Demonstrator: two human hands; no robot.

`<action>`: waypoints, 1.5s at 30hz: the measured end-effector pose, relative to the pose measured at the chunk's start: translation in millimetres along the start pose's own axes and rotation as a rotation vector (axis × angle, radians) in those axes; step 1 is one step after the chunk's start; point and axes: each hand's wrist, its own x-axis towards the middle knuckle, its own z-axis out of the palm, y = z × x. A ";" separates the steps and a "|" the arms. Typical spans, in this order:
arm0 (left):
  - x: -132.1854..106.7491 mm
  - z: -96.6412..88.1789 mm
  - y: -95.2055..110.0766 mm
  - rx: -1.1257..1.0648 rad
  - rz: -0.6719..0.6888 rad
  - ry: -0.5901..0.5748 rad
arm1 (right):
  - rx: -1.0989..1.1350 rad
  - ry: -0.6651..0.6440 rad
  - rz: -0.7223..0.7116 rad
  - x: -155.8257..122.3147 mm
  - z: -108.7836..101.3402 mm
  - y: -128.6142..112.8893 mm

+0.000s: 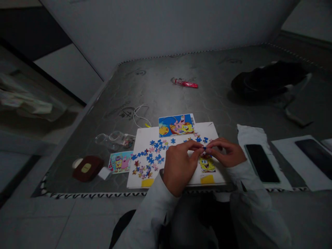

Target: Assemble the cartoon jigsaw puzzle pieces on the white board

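My left hand (179,165) and my right hand (225,152) meet above a white board (140,138), fingertips pinched together on a small blue puzzle piece (204,148). Loose blue and pink puzzle pieces (150,159) lie scattered on the board's left half. A partly joined yellow cartoon section (206,165) lies under my right hand. A cartoon reference picture (176,125) rests at the board's far edge. Both sleeves are white.
The grey mattress-like surface (207,90) holds a red tube (185,83), a white cable (140,116), a clear plastic bag (114,140), a smaller cartoon card (120,162), a dark red case (87,168), a black phone (261,163) on white cloth, a second dark screen (313,152) and a black garment (269,79).
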 end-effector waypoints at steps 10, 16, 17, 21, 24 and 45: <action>6.1 17.1 -9.7 0.697 0.087 -0.163 | -0.179 0.077 0.317 -11.1 2.4 13.3; 5.5 18.2 -16.1 0.670 0.127 -0.228 | -0.307 0.112 0.332 -12.1 7.8 0.2; 5.4 18.2 -16.8 0.658 0.122 -0.235 | -0.313 0.109 0.328 -12.1 9.0 1.0; 5.7 18.6 -18.1 0.641 0.103 -0.244 | -0.359 0.071 0.296 -11.6 13.2 9.4; 5.5 18.9 -17.8 0.644 0.109 -0.243 | -0.388 0.050 0.328 -10.0 14.7 9.2; 4.0 18.3 -11.9 0.621 0.078 -0.281 | -0.495 0.103 0.437 -3.5 18.8 -13.2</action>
